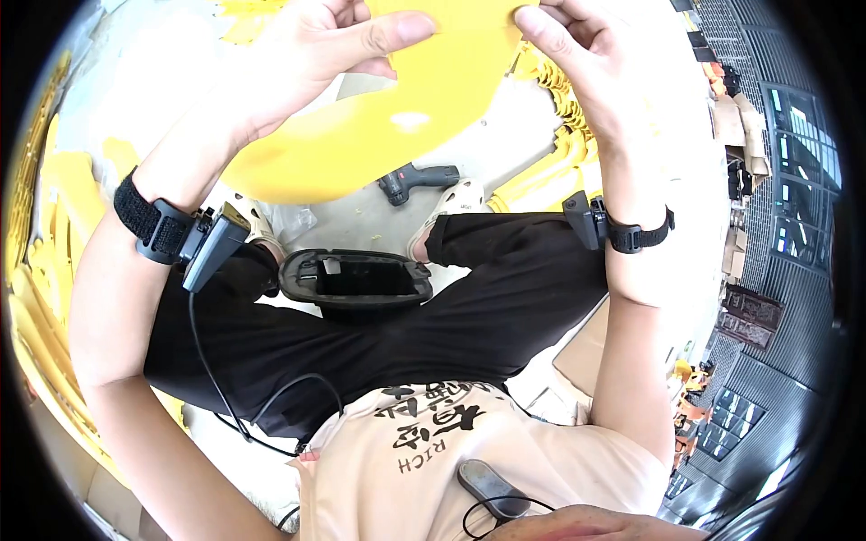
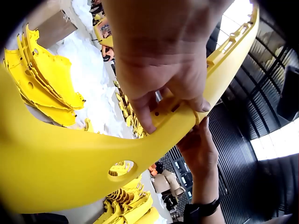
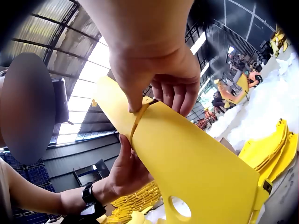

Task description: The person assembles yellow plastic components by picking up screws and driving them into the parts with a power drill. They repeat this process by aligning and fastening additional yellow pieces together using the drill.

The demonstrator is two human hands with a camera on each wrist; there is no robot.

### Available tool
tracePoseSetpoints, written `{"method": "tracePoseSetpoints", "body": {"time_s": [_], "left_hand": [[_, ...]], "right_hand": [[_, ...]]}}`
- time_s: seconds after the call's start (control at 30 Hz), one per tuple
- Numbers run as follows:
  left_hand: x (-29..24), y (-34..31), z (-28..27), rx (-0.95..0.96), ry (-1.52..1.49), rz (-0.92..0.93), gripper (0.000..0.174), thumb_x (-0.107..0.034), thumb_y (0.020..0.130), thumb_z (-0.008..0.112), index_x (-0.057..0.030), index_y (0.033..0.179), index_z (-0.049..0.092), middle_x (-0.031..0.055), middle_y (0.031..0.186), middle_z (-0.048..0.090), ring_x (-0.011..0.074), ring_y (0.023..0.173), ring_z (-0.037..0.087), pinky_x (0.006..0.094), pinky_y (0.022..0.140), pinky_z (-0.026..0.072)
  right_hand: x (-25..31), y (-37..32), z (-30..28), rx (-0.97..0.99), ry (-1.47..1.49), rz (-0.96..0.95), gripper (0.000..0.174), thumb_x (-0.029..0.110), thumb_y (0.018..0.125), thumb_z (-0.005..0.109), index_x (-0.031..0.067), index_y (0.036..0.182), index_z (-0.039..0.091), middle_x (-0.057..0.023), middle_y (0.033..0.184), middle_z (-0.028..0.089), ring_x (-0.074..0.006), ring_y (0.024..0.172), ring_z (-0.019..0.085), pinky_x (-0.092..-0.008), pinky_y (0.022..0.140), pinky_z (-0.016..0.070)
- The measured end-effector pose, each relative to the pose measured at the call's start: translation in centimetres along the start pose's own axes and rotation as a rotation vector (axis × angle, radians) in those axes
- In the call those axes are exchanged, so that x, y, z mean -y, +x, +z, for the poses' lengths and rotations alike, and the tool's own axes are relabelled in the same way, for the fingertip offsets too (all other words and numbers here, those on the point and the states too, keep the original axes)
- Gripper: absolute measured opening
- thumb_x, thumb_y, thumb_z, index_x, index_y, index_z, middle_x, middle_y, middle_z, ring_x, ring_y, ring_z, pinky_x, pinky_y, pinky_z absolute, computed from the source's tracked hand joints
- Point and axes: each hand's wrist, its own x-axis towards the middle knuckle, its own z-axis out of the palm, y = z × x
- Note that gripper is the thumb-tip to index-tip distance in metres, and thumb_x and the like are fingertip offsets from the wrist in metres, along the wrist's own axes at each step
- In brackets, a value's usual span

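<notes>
Both hands hold a large, curved yellow plastic panel point(image 1: 361, 149) with an oval hole, raised in front of the body. A second yellow piece point(image 3: 113, 100) meets it along a narrow seam point(image 3: 138, 123). My left hand point(image 1: 329, 54) grips the panel near this seam, its thumb lying on the surface in the head view. Across from it, my right hand point(image 1: 586, 59) pinches the edge by the seam, thumb pressed on the yellow plastic. In the left wrist view, clips and slots line the inner side of the long piece point(image 2: 233, 51).
A cordless drill point(image 1: 415, 182) lies on the floor between the feet, behind an open black case point(image 1: 356, 279). Stacked yellow panels point(image 1: 54, 279) stand at the left, with more panels point(image 2: 44, 74) beside white wrapping point(image 2: 88, 60). Another person point(image 3: 254, 78) is farther off.
</notes>
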Motion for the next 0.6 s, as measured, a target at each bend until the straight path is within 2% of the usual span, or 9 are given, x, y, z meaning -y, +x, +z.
{"method": "tracePoseSetpoints", "body": {"time_s": [0.07,0.17,0.33,0.4,0.47,0.5,0.57,0.6], "left_hand": [[-0.3,0.0,0.5,-0.016,-0.021,0.029,0.037,-0.021,0.092,0.067,-0.0056,0.125,0.056,0.002,0.104,0.067,0.008,0.083,0.062,0.0229,0.072,0.0508],[-1.5,-0.5,1.3,-0.028,-0.047,0.03,0.037,-0.021,0.092,0.067,-0.0049,0.124,0.056,0.0026,0.106,0.067,0.0087,0.086,0.063,0.0236,0.073,0.0513],[-0.1,-0.3,0.5,-0.027,-0.002,-0.003,0.039,-0.022,0.092,0.067,-0.0042,0.125,0.055,0.0036,0.109,0.067,0.0103,0.09,0.064,0.0244,0.075,0.0521],[-0.6,-0.5,0.8,-0.017,0.012,-0.01,0.04,-0.022,0.092,0.067,-0.004,0.126,0.055,0.0039,0.11,0.067,0.0108,0.092,0.064,0.0246,0.076,0.0523],[-1.5,-1.0,1.2,-0.007,0.145,0.052,0.045,-0.033,0.096,0.06,-0.0037,0.129,0.052,0.0062,0.114,0.065,0.0151,0.097,0.065,0.0283,0.08,0.0545],[-0.8,-1.0,0.7,-0.003,0.147,0.051,0.045,-0.033,0.096,0.06,-0.0037,0.129,0.052,0.0062,0.114,0.065,0.0151,0.097,0.065,0.0283,0.08,0.0545],[0.5,-0.8,-0.6,-0.129,0.308,0.044,0.05,-0.037,0.091,0.067,-0.0039,0.127,0.055,0.006,0.11,0.067,0.0127,0.098,0.065,0.0271,0.089,0.0522],[0.6,-0.9,-0.7,-0.125,0.311,0.042,0.05,-0.037,0.091,0.067,-0.0039,0.127,0.055,0.006,0.11,0.067,0.0127,0.098,0.065,0.0271,0.089,0.0522]], "right_hand": [[0.1,-0.4,0.0,-0.034,0.042,0.059,0.029,0.013,0.088,0.071,-0.0027,0.111,0.063,-0.0043,0.099,0.068,-0.0083,0.088,0.062,-0.0217,0.078,0.049],[-1.8,-0.1,-0.6,-0.018,0.092,0.01,0.026,0.012,0.088,0.071,-0.0016,0.108,0.063,-0.0031,0.097,0.068,-0.0071,0.086,0.062,-0.0204,0.076,0.0484],[-2.7,0.0,-0.2,-0.011,0.18,-0.096,0.023,0.011,0.088,0.071,-0.0006,0.106,0.062,-0.0011,0.092,0.067,-0.0052,0.081,0.061,-0.0188,0.071,0.0472],[-3.0,-0.1,-0.2,-0.015,0.167,-0.074,0.023,0.011,0.088,0.071,-0.0006,0.106,0.062,-0.0008,0.092,0.067,-0.0051,0.08,0.061,-0.0188,0.071,0.0476],[-3.2,-0.2,-0.1,-0.019,0.153,-0.056,0.023,0.01,0.088,0.071,-0.0006,0.106,0.062,-0.0005,0.091,0.067,-0.0049,0.079,0.06,-0.0187,0.071,0.0479],[-3.2,-0.2,0.1,-0.02,0.158,-0.048,0.023,0.01,0.088,0.071,-0.0008,0.106,0.062,-0.0006,0.091,0.067,-0.0049,0.079,0.061,-0.0183,0.07,0.0479],[-3.1,-0.1,0.1,-0.024,0.163,-0.048,0.022,0.009,0.088,0.071,-0.001,0.106,0.062,-0.0007,0.092,0.067,-0.0048,0.079,0.061,-0.0179,0.07,0.0478],[-3.0,-0.3,0.1,-0.005,0.165,-0.06,0.021,0.012,0.09,0.069,-0.0007,0.105,0.063,-0.0003,0.091,0.066,-0.005,0.079,0.06,-0.0187,0.07,0.0474]]}}
